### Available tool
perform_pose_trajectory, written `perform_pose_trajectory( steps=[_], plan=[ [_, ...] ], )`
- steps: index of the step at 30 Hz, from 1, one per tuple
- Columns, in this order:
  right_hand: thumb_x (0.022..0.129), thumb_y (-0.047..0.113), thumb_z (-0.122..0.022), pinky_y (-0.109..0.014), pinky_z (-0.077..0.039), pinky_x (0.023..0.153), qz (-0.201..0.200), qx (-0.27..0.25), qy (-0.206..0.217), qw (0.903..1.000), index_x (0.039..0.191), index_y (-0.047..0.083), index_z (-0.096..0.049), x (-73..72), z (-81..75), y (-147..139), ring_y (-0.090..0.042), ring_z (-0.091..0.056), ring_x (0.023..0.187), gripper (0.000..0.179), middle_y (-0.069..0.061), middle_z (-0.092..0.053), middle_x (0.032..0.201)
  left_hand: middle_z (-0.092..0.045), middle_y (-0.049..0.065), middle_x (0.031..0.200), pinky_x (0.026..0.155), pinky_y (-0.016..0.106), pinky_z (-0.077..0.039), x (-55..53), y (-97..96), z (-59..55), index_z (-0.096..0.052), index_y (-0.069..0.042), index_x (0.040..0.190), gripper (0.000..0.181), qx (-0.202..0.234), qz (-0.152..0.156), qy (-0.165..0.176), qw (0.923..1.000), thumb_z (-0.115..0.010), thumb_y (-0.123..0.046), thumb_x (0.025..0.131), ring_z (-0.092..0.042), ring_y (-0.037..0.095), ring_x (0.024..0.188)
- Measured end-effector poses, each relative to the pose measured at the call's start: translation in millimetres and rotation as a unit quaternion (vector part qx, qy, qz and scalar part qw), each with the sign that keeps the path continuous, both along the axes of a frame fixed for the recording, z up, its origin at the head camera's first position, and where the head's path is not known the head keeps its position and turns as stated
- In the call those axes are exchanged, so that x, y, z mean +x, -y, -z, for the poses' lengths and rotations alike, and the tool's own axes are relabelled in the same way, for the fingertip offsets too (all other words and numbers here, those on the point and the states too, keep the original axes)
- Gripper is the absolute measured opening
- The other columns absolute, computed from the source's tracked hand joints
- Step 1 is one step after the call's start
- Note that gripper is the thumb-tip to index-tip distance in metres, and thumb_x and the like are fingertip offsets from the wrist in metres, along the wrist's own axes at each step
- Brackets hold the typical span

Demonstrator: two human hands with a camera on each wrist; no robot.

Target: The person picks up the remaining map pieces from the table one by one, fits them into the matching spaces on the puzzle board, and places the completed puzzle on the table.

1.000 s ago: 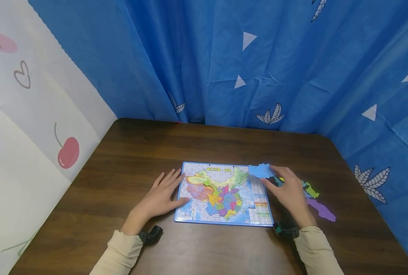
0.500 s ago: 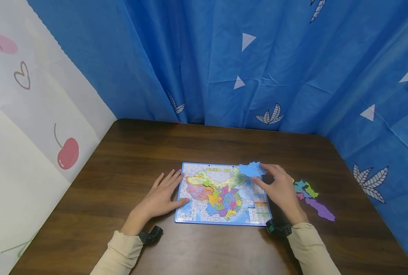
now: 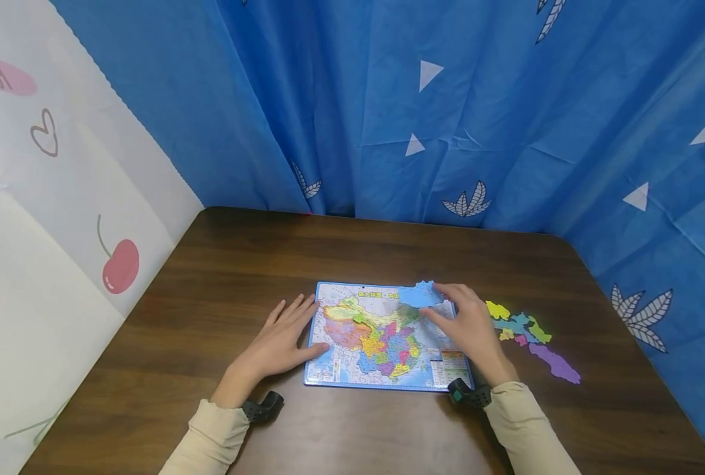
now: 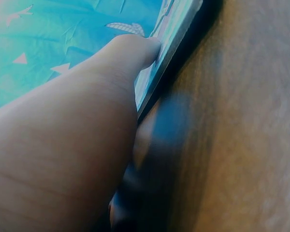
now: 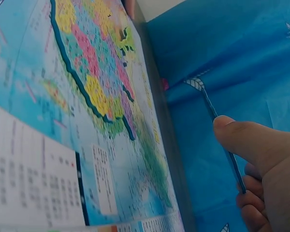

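Observation:
A map puzzle board (image 3: pixel 340 376) lies on the table, bearing a colourful map made partly of fitted pieces. Over its upper right part, my right hand (image 3: pixel 473 326) pinches a light blue puzzle piece (image 3: pixel 419 295) between thumb and fingers. In the right wrist view the piece (image 5: pixel 234 169) is seen edge-on, held off the board's surface. My left hand (image 3: pixel 275 340) rests with straight, spread fingers on the board's left edge, its thumb reaching onto the map. The left wrist view shows that thumb (image 4: pixel 135 50) on the board's edge; the other fingers are largely hidden there.
To the right of the board lie several loose puzzle pieces: a yellow piece (image 3: pixel 497 310), a green piece (image 3: pixel 539 330), a purple piece (image 3: pixel 555 363) and smaller ones close together. A brown wooden table (image 3: pixel 257 251) carries everything. Blue curtain (image 3: pixel 376 132) hangs behind it.
My right hand has moved left with the light blue piece, from the board's right edge to over its upper right part. More loose pieces have come into sight. The left hand stays put.

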State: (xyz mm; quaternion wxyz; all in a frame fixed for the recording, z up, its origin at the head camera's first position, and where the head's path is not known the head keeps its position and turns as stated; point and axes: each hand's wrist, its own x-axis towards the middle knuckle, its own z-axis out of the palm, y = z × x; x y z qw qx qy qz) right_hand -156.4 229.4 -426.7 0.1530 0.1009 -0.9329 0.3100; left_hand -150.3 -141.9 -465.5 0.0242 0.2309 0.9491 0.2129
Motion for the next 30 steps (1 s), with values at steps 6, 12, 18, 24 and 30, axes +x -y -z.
perform_pose_trajectory(
  steps=[6, 12, 18, 24, 30],
  plan=[
    [0.086, 0.031, -0.086, -0.058, -0.054, 0.099, -0.008, -0.004, 0.005, 0.9999, 0.134, 0.008, -0.067, -1.0, -0.3, 9, -0.035, -0.062, 0.123, 0.057, -0.014, -0.067, 0.130, -0.029, 0.011, 0.169, 0.127, 0.062, -0.010, -0.3, -0.4, 0.1, -0.037, -0.009, 0.160, 0.093, 0.000, 0.000, 0.002, 1.0000, -0.060, -0.068, 0.092, -0.021, 0.033, 0.159],
    [0.084, 0.030, -0.088, -0.056, -0.056, 0.098, -0.016, -0.002, -0.012, 0.9998, 0.132, 0.007, -0.069, -3.7, 1.2, 16, -0.033, -0.064, 0.120, 0.056, -0.013, -0.069, 0.128, -0.029, 0.011, 0.169, 0.127, 0.061, -0.010, 0.1, -0.3, -0.4, -0.037, -0.009, 0.160, 0.093, 0.000, -0.001, 0.004, 1.0000, -0.061, -0.068, 0.092, -0.021, 0.033, 0.159],
    [0.083, 0.031, -0.088, -0.054, -0.057, 0.098, -0.015, -0.002, -0.003, 0.9999, 0.132, 0.009, -0.069, -4.0, 1.0, 23, -0.033, -0.065, 0.120, 0.056, -0.012, -0.069, 0.128, -0.028, 0.009, 0.170, 0.128, 0.060, -0.009, 1.0, 0.3, 0.1, -0.036, -0.011, 0.161, 0.093, -0.002, -0.003, 0.008, 1.0000, -0.061, -0.067, 0.092, -0.019, 0.032, 0.159],
    [0.084, 0.033, -0.087, -0.053, -0.056, 0.099, -0.014, -0.003, 0.008, 0.9999, 0.132, 0.011, -0.069, -5.4, 1.2, 31, -0.031, -0.064, 0.121, 0.056, -0.011, -0.068, 0.129, -0.028, 0.009, 0.170, 0.127, 0.060, -0.009, 1.1, 0.6, 0.5, -0.036, -0.011, 0.161, 0.093, 0.000, -0.002, 0.004, 1.0000, -0.061, -0.067, 0.092, -0.020, 0.032, 0.159],
    [0.084, 0.034, -0.088, -0.053, -0.057, 0.098, -0.017, -0.008, 0.008, 0.9998, 0.132, 0.010, -0.069, -6.4, 2.3, 38, -0.031, -0.064, 0.120, 0.056, -0.011, -0.068, 0.127, -0.028, 0.009, 0.170, 0.127, 0.060, -0.009, 0.8, 0.6, 0.2, -0.036, -0.011, 0.161, 0.092, 0.000, -0.002, 0.005, 1.0000, -0.061, -0.067, 0.092, -0.020, 0.032, 0.159]
  ],
)
